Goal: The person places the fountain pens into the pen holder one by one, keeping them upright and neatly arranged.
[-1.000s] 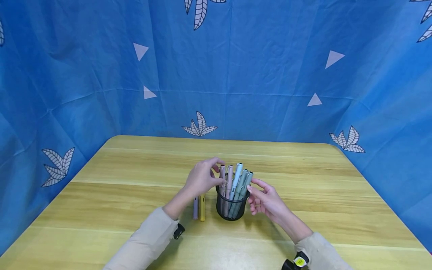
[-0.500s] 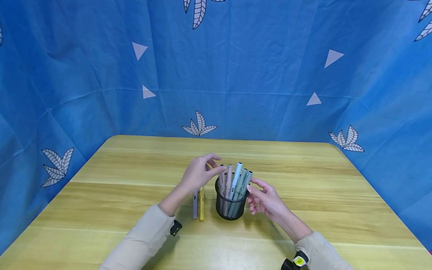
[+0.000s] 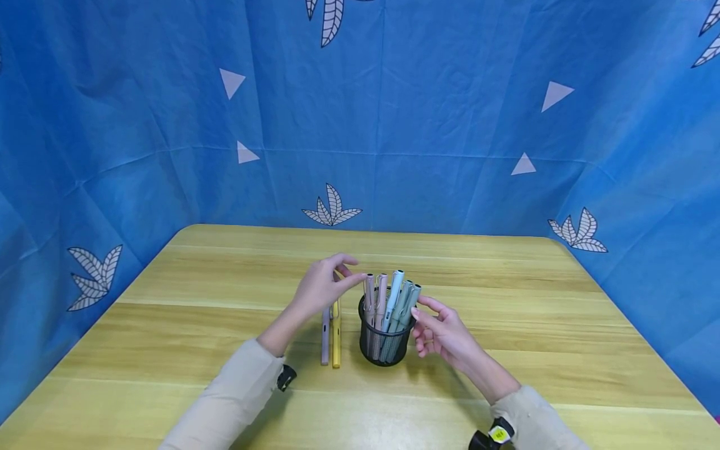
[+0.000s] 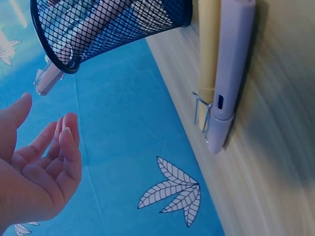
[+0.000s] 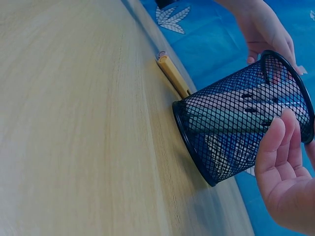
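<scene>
left hand [image 3: 325, 284]: raised just left of the cup, thumb held well apart from the other fingers, which are loosely bent; gap between them, nothing gripped. thumb tip near the top of the leftmost mauve pen [image 3: 369, 303]; the left wrist view shows a gap between thumb and pen.

right hand [image 3: 444, 334]: at the right side of the black mesh cup [image 5: 231, 118], thumb and forefinger bent about the rim, holding it; remaining fingers close together and curled. cannot tell whether each of those fingertips presses on the mesh.

cup: upright on the wooden table [image 3: 506, 300], between the two hands. contents, leaning at slightly different angles, caps up: the leftmost mauve pen, a second mauve pen [image 3: 381, 294], a light blue pen [image 3: 396, 290], two green pens [image 3: 414, 299] nearest the right hand.

on the table, left of the cup: lavender pen [image 3: 325, 337] and yellow pen [image 3: 336, 340], lying side by side, lavender one farther from the cup.

surroundings: beige sleeves [image 3: 225, 387], black device [image 3: 285, 378] at the left wrist, another with a yellow label [image 3: 499, 435] at the right. blue curtain [image 3: 427, 112] behind, printed with leaves and pale triangles.
</scene>
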`<action>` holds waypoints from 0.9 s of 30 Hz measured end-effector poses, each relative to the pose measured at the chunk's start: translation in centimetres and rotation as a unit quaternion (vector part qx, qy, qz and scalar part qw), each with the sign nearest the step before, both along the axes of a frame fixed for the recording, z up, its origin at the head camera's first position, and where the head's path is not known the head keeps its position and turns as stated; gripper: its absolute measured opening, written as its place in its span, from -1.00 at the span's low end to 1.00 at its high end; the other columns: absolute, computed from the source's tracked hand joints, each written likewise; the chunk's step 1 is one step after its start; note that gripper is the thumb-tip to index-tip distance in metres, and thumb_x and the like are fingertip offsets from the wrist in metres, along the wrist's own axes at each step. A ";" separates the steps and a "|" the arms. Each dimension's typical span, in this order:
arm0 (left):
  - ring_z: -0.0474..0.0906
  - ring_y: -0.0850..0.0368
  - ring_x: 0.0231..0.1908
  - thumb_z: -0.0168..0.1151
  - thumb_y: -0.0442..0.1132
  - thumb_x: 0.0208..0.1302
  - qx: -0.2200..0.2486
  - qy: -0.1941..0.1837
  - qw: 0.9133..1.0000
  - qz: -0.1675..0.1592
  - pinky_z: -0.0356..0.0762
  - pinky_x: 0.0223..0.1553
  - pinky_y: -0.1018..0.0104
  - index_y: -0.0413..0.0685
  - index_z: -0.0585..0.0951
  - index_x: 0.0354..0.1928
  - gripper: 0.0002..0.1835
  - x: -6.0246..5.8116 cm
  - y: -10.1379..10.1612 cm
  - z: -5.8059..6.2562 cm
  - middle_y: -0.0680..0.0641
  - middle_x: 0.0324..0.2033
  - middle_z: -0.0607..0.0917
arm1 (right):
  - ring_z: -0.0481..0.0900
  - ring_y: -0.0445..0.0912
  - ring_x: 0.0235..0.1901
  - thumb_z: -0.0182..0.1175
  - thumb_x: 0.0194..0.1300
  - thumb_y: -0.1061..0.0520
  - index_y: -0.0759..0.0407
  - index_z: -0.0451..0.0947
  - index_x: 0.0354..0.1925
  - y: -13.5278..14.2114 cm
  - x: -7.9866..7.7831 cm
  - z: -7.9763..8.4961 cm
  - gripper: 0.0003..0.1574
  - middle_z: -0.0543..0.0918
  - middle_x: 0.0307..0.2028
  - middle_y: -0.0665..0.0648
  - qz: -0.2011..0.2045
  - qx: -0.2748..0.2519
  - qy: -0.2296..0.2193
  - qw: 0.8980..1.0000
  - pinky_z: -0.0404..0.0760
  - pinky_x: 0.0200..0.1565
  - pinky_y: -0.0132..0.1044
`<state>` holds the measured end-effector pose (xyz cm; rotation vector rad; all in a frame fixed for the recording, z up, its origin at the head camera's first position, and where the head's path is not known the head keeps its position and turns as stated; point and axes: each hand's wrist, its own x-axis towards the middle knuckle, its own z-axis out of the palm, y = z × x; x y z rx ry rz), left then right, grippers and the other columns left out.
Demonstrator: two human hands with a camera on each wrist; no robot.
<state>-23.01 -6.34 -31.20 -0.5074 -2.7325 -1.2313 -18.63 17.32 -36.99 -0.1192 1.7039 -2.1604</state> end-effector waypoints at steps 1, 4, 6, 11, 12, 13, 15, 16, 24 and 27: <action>0.51 0.12 -0.43 0.24 -0.04 0.09 0.000 -0.001 1.000 0.001 0.48 -0.47 0.40 -0.11 0.54 -0.06 -0.59 0.0 -0.1 0.0 0.02 -0.42 0.60 | 0.45 -0.18 -0.72 -0.01 0.32 0.13 0.30 -0.14 0.33 0.0 0.0 0.0 -0.24 0.49 -0.65 0.02 0.000 0.001 -0.001 1.000 0.50 -0.61 -0.38; 0.50 0.13 -0.42 0.24 -0.03 0.10 -0.003 -0.004 1.000 0.004 0.47 -0.47 0.40 -0.13 0.53 -0.05 -0.57 -0.2 -0.4 -0.2 0.02 -0.43 0.59 | 0.45 -0.18 -0.72 -0.02 0.32 0.14 0.30 -0.14 0.33 0.0 0.0 0.1 -0.24 0.48 -0.65 0.02 -0.003 0.004 -0.003 1.000 0.50 -0.62 -0.38; 0.50 0.13 -0.42 0.24 -0.04 0.11 -0.004 -0.005 1.000 0.006 0.47 -0.47 0.40 -0.14 0.53 -0.04 -0.57 -0.3 -0.6 -0.4 0.02 -0.42 0.59 | 0.45 -0.18 -0.72 -0.02 0.32 0.14 0.30 -0.13 0.33 -0.1 0.0 0.1 -0.24 0.48 -0.64 0.03 -0.004 0.005 -0.004 1.000 0.50 -0.62 -0.38; 0.49 0.15 -0.41 0.23 -0.04 0.11 -0.004 -0.019 1.000 0.010 0.48 -0.48 0.39 -0.12 0.52 -0.03 -0.58 -0.5 -1.0 -0.6 0.03 -0.42 0.59 | 0.45 -0.18 -0.72 -0.02 0.32 0.14 0.30 -0.14 0.33 -0.1 0.0 0.2 -0.23 0.49 -0.64 0.03 -0.004 0.007 -0.003 1.000 0.51 -0.61 -0.38; 0.49 0.15 -0.41 0.23 -0.04 0.11 -0.003 -0.023 1.000 0.012 0.48 -0.48 0.39 -0.12 0.53 -0.03 -0.58 -0.6 -1.1 -0.7 0.03 -0.42 0.59 | 0.45 -0.18 -0.72 -0.02 0.32 0.14 0.30 -0.15 0.33 -0.1 0.0 0.2 -0.23 0.49 -0.64 0.03 -0.003 0.007 -0.003 1.000 0.51 -0.61 -0.38; 0.48 0.15 -0.41 0.24 -0.04 0.11 -0.002 -0.027 1.000 0.013 0.48 -0.49 0.38 -0.11 0.53 -0.03 -0.58 -0.6 -1.2 -0.8 0.02 -0.41 0.58 | 0.45 -0.18 -0.71 -0.02 0.32 0.14 0.30 -0.15 0.33 -0.1 0.0 0.2 -0.23 0.49 -0.63 0.03 -0.002 0.007 -0.002 1.000 0.51 -0.61 -0.38; 0.48 0.14 -0.41 0.24 -0.06 0.11 0.001 -0.035 0.999 0.015 0.48 -0.48 0.38 -0.11 0.53 -0.03 -0.59 -0.7 -1.4 -0.9 0.01 -0.41 0.58 | 0.45 -0.18 -0.71 -0.01 0.32 0.13 0.30 -0.15 0.33 -0.1 0.0 0.1 -0.22 0.49 -0.63 0.03 -0.001 0.007 -0.002 1.000 0.51 -0.61 -0.38; 0.48 0.14 -0.41 0.25 -0.06 0.10 0.002 -0.039 0.999 0.016 0.48 -0.48 0.37 -0.11 0.53 -0.03 -0.59 -0.8 -1.5 -1.0 0.01 -0.41 0.58 | 0.45 -0.18 -0.71 -0.01 0.32 0.13 0.30 -0.15 0.33 -0.1 0.0 0.1 -0.22 0.49 -0.63 0.03 -0.001 0.007 -0.001 1.000 0.51 -0.61 -0.38; 0.49 0.14 -0.42 0.26 -0.11 0.09 0.004 -0.059 0.998 0.015 0.50 -0.49 0.38 -0.17 0.52 -0.04 -0.59 -1.3 -2.3 -1.6 -0.04 -0.40 0.58 | 0.45 -0.18 -0.71 0.00 0.31 0.12 0.29 -0.14 0.33 -0.1 0.0 0.2 -0.22 0.49 -0.63 0.04 -0.004 0.010 -0.006 1.000 0.51 -0.61 -0.38; 0.50 0.14 -0.46 0.26 -0.12 0.10 0.007 -0.072 0.997 0.015 0.50 -0.51 0.37 -0.18 0.52 -0.03 -0.58 -1.2 -2.5 -1.6 -0.05 -0.40 0.57 | 0.45 -0.18 -0.71 0.00 0.31 0.12 0.29 -0.13 0.33 -0.1 0.0 0.3 -0.22 0.48 -0.63 0.04 -0.006 0.013 -0.008 1.000 0.51 -0.61 -0.38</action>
